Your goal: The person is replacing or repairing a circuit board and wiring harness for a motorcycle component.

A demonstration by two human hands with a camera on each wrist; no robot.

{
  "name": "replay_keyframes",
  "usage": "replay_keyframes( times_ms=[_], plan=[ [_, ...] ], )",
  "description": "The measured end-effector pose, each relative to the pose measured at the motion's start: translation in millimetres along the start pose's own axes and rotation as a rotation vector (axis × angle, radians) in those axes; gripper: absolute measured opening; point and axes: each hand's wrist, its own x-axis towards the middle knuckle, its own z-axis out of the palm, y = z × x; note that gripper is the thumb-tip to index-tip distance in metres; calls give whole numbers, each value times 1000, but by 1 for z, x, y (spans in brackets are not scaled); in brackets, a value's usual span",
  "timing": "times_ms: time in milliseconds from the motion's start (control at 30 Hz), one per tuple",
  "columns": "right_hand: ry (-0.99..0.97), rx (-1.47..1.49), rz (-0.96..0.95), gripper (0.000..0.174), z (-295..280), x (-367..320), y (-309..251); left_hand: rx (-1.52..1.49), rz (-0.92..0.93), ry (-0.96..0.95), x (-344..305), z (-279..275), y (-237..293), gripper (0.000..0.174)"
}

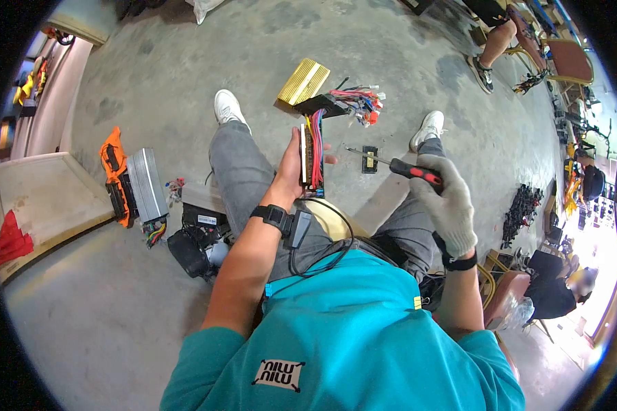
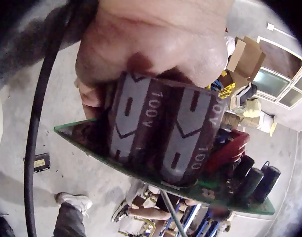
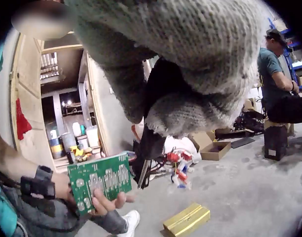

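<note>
My bare left hand (image 1: 289,168) holds a green circuit board (image 3: 86,174) on edge between my knees, its soldered face showing in the right wrist view. Large dark capacitors (image 2: 178,136) marked 100V stand on its other face, right under the palm. A bundle of red and purple wires (image 1: 317,154) runs along the board to a black end plate (image 1: 315,104). To the right, my gloved right hand (image 1: 449,205) grips a screwdriver (image 1: 413,170) by its black and red handle. Its shaft points left towards the board, with the tip apart from it.
A gold metal case (image 1: 304,81) lies on the floor ahead, beside loose connectors (image 1: 367,103). A small black rectangular part (image 1: 369,159) is between my feet. An orange and black piece (image 1: 116,175) and a silver finned case (image 1: 147,183) stand at left. Other people sit at right.
</note>
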Motion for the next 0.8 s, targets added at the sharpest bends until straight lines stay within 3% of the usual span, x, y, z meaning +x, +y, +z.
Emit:
replay_keyframes(
  times_ms=[67,133,167,300,367,500,567,800],
  plan=[
    [8,8,-3,35,-15,-3,-18,15,28,60,-3,9,0,86],
    [10,78,115,34,-28,-7,-32,-64,61,85,-7,17,4,74],
    [0,28,44,32,-33,-8,-37,-60,70,81,-9,18,5,65],
    [-89,12,55,33,-37,-10,-63,-28,68,121,-4,16,2,60],
    [-148,-32,-132,35,-32,-8,-59,26,88,134,2,13,-4,60],
    [-236,-165,-286,37,-24,-2,-63,133,101,152,8,2,-11,66],
    [-264,-173,-303,37,-23,-1,-62,186,106,148,9,0,-13,76],
    [-307,-214,-446,32,-10,4,-64,201,123,173,6,5,-11,75]
  ],
)
